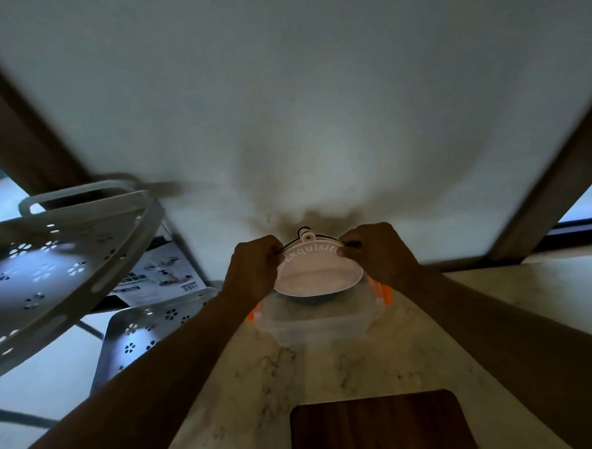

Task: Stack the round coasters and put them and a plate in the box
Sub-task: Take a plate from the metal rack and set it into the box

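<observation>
A clear plastic box (pixel 313 323) with orange latches stands on the marble counter against the wall. Over its far half I hold a round pale pink piece (pixel 319 274) with raised lettering and a small loop tab at the top, tilted toward me; a dark round edge shows under it. My left hand (pixel 252 271) grips its left rim and my right hand (pixel 378 254) grips its right rim. I cannot tell whether this is the plate or the coaster stack. What lies inside the box is hidden.
A white perforated tiered rack (pixel 60 271) stands left of the counter, with a printed carton (pixel 160 272) behind it. A dark wooden board (pixel 377 426) lies at the counter's near edge. The wall (pixel 298 104) rises right behind the box.
</observation>
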Demonstrator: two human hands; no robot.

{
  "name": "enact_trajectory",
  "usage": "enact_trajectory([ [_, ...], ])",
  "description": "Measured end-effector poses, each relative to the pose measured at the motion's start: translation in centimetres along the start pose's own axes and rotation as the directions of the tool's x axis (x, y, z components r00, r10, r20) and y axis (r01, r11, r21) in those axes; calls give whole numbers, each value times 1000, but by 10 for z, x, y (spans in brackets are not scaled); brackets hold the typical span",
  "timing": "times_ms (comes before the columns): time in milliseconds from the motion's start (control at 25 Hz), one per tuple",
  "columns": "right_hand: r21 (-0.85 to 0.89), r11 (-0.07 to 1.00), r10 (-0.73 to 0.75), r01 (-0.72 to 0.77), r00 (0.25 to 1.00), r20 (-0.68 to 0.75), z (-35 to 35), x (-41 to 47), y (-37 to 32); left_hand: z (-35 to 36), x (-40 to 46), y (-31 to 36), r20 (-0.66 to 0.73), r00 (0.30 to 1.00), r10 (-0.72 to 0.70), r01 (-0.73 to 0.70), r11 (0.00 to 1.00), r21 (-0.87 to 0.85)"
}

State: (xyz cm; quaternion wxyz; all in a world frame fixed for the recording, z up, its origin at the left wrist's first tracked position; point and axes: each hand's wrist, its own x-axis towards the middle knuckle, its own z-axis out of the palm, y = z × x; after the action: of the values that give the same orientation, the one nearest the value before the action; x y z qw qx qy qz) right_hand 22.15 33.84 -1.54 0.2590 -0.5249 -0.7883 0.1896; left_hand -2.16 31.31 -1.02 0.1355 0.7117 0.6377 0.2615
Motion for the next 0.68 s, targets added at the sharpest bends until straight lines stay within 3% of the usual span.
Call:
enact_trajectory([
  [280,-35,999,-32,31,999,-24,7,9,13,10,7,-6,-64,998,29,-33,998,-53],
  [680,-121,991,-49,52,998,30,20,11,15,24,10,-13,-14,1000,22,-22,1000,-22],
])
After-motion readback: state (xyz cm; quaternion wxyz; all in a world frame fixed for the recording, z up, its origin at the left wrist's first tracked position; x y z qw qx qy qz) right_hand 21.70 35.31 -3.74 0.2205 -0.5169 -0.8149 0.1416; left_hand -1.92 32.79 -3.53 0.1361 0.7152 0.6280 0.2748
